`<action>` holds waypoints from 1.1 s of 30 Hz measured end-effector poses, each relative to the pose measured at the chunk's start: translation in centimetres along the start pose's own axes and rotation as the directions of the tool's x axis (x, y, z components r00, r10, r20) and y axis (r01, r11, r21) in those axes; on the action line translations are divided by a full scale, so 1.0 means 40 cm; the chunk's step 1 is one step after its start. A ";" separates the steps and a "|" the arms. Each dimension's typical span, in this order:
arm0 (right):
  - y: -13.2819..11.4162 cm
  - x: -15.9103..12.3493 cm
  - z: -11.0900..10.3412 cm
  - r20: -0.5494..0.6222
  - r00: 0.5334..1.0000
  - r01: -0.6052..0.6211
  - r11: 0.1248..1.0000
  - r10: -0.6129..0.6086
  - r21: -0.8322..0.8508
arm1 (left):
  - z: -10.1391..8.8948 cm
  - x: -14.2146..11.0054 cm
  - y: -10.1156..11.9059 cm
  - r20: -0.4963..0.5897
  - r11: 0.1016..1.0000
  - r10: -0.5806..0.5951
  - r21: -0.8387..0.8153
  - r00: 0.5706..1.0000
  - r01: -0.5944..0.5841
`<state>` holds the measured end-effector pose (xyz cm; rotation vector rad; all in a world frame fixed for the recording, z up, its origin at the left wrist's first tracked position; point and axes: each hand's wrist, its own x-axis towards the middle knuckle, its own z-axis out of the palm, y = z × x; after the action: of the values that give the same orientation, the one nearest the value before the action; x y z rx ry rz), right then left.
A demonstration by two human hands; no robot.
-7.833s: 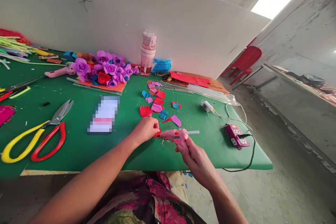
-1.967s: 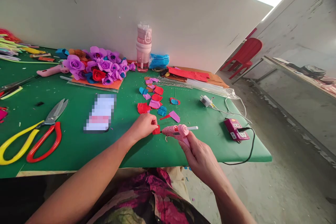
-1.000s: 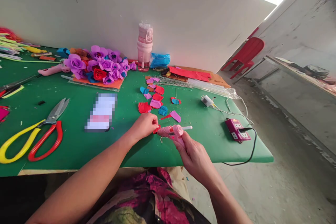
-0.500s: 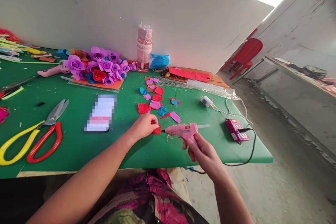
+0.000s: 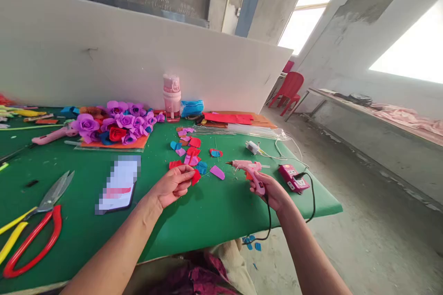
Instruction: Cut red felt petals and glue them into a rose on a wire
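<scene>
Between the thumb and fingers of my left hand (image 5: 176, 186) is a small red petal (image 5: 195, 177), held just above the green tabletop. A thin wire-like line runs out to its right; whether it joins the petal I cannot tell. My right hand (image 5: 273, 192) is wrapped round the handle of a pink hot glue gun (image 5: 246, 166). Its dark nozzle points left toward the petal, with a gap between them, and a clear glue stick protrudes from the rear. One purple petal (image 5: 217, 172) lies between the hands. Loose red, purple and blue petals (image 5: 193, 151) lie beyond my left hand.
Purple and red paper roses (image 5: 117, 122) are heaped at the back left. A phone (image 5: 119, 184) and large scissors (image 5: 41, 221) lie left. A pink bottle (image 5: 172, 99) stands against the white board. Right are a white charger (image 5: 253, 147) and magenta power socket (image 5: 293, 179) with cords.
The glue gun's nozzle has drawn away from the red petal to the right. My left hand has lifted the petal off the table. The camera view has tilted upward.
</scene>
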<state>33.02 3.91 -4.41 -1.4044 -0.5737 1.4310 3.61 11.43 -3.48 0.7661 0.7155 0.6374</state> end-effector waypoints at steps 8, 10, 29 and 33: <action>-0.022 0.064 0.004 -0.208 0.832 0.202 0.629 -0.514 -0.750 | 0.016 -0.017 0.075 -0.026 0.988 0.148 0.050 0.989 -0.147; -0.041 0.059 0.049 -0.200 0.704 0.271 0.518 -0.681 -0.811 | 0.027 -0.019 0.104 -0.086 0.953 0.255 0.192 0.963 -0.235; 0.016 0.174 0.452 0.284 0.860 0.473 0.872 -0.424 -0.129 | -0.030 0.060 0.099 -0.106 0.441 0.644 0.861 0.757 -0.254; 0.020 0.188 0.432 0.216 0.877 0.456 0.886 -0.430 -0.087 | -0.017 0.061 0.081 -0.122 0.463 0.645 0.848 0.755 -0.258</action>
<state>18.10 15.44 -4.86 -1.1428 -1.0636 1.1709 3.74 15.30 -2.09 1.7596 1.2626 1.0339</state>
